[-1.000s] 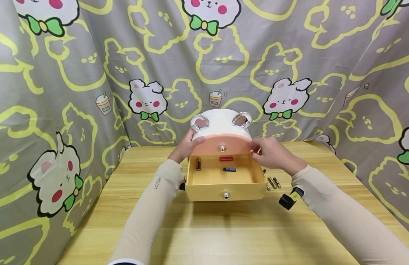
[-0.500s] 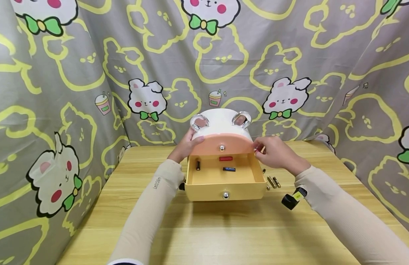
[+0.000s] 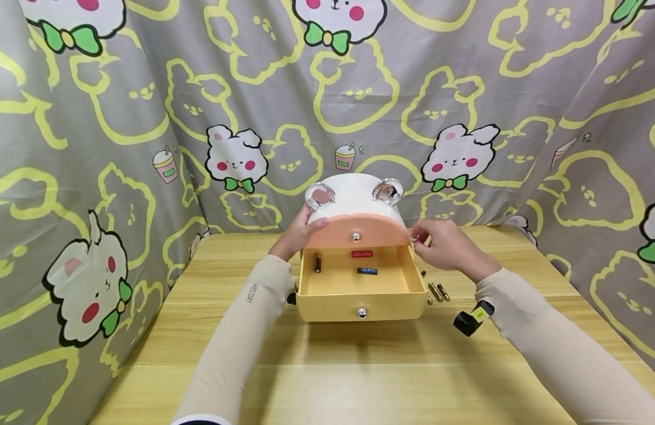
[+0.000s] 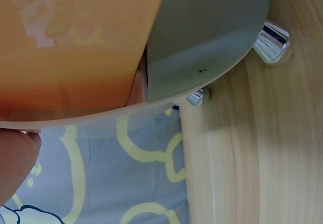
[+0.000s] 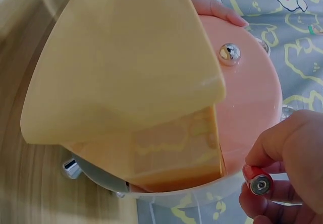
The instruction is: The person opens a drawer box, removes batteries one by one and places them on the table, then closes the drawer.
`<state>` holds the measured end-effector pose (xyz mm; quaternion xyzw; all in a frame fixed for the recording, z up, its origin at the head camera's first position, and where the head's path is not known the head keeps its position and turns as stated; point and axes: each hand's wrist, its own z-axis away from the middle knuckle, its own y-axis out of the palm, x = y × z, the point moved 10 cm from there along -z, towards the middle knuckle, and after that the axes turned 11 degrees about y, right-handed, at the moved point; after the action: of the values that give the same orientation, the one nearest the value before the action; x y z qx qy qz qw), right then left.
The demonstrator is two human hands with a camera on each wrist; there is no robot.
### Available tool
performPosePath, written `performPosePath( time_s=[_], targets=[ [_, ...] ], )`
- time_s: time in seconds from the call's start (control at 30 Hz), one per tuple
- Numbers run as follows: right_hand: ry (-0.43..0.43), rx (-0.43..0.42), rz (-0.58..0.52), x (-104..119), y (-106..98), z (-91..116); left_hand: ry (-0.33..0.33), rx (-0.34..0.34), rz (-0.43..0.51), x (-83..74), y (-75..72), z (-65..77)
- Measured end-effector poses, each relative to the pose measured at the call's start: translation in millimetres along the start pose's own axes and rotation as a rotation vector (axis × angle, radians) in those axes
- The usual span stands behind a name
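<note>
A white, round-topped drawer box (image 3: 354, 198) with silver ears stands on the table, its pink upper drawer (image 3: 380, 230) closed. Its yellow lower drawer (image 3: 333, 307) is pulled out. Inside lie a black battery (image 3: 318, 265), a red battery (image 3: 362, 254) and a blue battery (image 3: 367, 271). My left hand (image 3: 294, 236) grips the box's left side, a digit lying over the pink front. Beside the right edge of the box, my right hand (image 3: 443, 245) pinches another red battery (image 5: 258, 181) between thumb and fingers, its flat end facing the right wrist camera.
Several gold batteries (image 3: 438, 292) lie on the wooden table (image 3: 359, 378) to the right of the drawer. A black wrist camera (image 3: 468, 321) hangs below my right wrist. Behind the table hangs a grey curtain (image 3: 301, 88) with rabbit prints.
My right hand has shifted slightly to the right, from over the box's edge to just beside it, still pinching the red battery. My left hand and the drawer stay put.
</note>
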<state>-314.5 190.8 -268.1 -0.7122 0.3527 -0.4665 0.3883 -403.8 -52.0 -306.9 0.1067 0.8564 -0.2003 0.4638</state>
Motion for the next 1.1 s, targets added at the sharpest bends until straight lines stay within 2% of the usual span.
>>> performPosePath(
  time_s=[0.4, 0.63, 0.87, 1.1],
  targets=[
    [0.03, 0.012, 0.003, -11.6, 4.6, -0.9, 0.033, -0.01, 0.008, -1.5, -0.5, 0.6],
    [0.065, 0.027, -0.01, -20.7, 7.4, -1.7, -0.003, -0.006, -0.007, -0.9, -1.6, 0.9],
    [0.073, 0.034, -0.01, -30.5, 14.5, -3.2, -0.026, 0.018, -0.018, -33.1, 5.8, 9.6],
    [0.093, 0.024, -0.023, -38.7, 16.8, -3.4, -0.02, 0.024, -0.023, -34.2, 6.4, 8.8]
  ],
)
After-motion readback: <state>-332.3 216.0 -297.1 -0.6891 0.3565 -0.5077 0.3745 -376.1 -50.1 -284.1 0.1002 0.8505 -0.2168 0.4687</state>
